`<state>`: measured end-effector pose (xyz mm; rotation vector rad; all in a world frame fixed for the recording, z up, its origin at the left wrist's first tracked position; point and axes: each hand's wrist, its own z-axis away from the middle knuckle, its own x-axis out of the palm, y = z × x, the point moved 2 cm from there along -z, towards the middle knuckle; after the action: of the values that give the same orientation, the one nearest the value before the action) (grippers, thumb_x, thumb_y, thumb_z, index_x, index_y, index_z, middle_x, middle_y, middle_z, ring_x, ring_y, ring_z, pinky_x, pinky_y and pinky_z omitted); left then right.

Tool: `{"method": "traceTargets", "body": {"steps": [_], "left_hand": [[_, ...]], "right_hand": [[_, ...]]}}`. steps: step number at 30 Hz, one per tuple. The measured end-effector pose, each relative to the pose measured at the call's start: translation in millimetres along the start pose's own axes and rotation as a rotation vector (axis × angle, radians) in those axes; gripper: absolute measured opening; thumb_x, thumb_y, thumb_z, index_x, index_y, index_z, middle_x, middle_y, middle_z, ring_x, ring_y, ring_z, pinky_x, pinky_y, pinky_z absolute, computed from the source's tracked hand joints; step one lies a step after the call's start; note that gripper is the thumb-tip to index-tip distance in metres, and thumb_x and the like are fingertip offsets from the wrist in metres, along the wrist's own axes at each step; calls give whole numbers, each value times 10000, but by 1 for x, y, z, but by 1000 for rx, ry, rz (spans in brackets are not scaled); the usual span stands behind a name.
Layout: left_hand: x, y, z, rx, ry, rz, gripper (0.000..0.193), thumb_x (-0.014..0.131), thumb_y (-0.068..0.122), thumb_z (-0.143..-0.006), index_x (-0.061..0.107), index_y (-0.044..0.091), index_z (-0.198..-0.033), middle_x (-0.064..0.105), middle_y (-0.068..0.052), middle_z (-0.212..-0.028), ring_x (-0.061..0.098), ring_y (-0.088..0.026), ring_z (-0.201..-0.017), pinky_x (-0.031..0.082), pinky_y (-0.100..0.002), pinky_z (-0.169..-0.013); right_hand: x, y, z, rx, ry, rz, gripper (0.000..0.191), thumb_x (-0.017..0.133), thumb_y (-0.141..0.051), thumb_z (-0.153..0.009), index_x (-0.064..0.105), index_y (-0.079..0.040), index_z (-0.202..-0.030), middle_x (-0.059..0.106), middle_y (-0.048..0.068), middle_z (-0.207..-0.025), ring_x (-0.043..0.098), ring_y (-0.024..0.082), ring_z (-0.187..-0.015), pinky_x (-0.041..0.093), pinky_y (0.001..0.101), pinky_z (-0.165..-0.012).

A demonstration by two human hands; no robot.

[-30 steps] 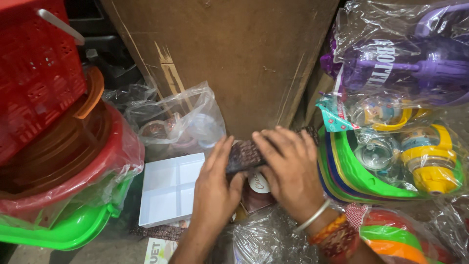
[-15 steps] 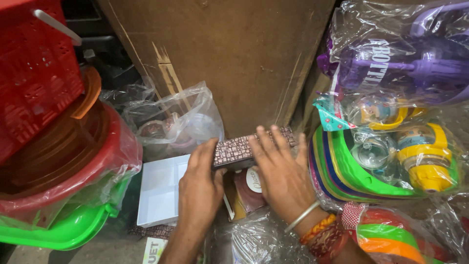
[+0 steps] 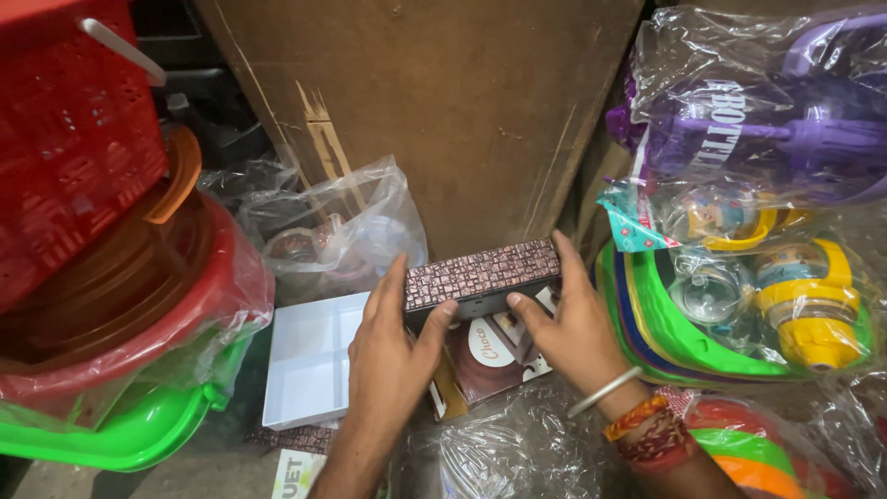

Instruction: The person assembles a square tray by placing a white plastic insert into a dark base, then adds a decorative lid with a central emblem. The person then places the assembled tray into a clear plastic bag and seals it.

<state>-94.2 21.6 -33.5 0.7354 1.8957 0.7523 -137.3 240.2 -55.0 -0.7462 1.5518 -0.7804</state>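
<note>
Both grips were closed on the same thing: the left hand (image 3: pixel 388 356) clamped the near end of a long brown patterned box (image 3: pixel 482 274), thumb under, fingers over the top, while the right hand (image 3: pixel 573 328) pinched the far end. The box was lifted clear, held level above a brown-and-white printed carton (image 3: pixel 485 356) lying on the floor; whether it had come out of that carton could not be told. So the box was up and in hand, not yet set anywhere.

Nearest the camera, crinkled clear plastic wrap (image 3: pixel 517 453) and a white label corner with green lettering (image 3: pixel 297 473). Just left of the hands, an open white square tray (image 3: pixel 309 370). Further left, a green plastic tub (image 3: pixel 139 434) under bagged red basins (image 3: pixel 166 314), a red basket (image 3: pixel 74 148) above. To the right, bagged coloured plates (image 3: pixel 665 333), yellow-capped bottles (image 3: pixel 813 305), purple bottles (image 3: pixel 795 129). Behind everything, a big brown cardboard carton (image 3: pixel 443 111) with a clear bag (image 3: pixel 342 231) against it.
</note>
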Motion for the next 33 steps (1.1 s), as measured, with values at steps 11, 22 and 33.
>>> {"method": "traceTargets", "body": {"steps": [11, 22, 33], "left_hand": [[16, -16, 3, -408, -64, 203, 820, 616, 562, -939, 420, 61, -1557, 610, -252, -1383, 579, -363, -1248, 449, -415, -1048], [23, -15, 9, -646, -110, 603, 478, 555, 366, -958, 689, -2, -1233, 727, -174, -1116, 633, -237, -1041, 485, -353, -942], [34, -21, 13, -658, -174, 646, 751, 578, 18, -827, 355, 117, -1538, 629, -132, -1344, 638, -216, -1150, 471, -309, -1008]], "right_hand": [[0, 22, -9, 443, -171, -679, 541, 530, -7, -906, 529, -72, -1443, 674, 114, -1244, 645, 252, -1101, 526, 441, -961], [-8, 10, -7, 760, -9, -1067, 426, 470, -381, -1037, 564, -26, -1252, 685, 161, -1197, 679, 338, -1088, 546, 552, -994], [3, 50, -10, 585, -88, -948, 339, 666, -124, -899, 653, -16, -1220, 742, 104, -1072, 711, 219, -969, 573, 374, -857]]}}
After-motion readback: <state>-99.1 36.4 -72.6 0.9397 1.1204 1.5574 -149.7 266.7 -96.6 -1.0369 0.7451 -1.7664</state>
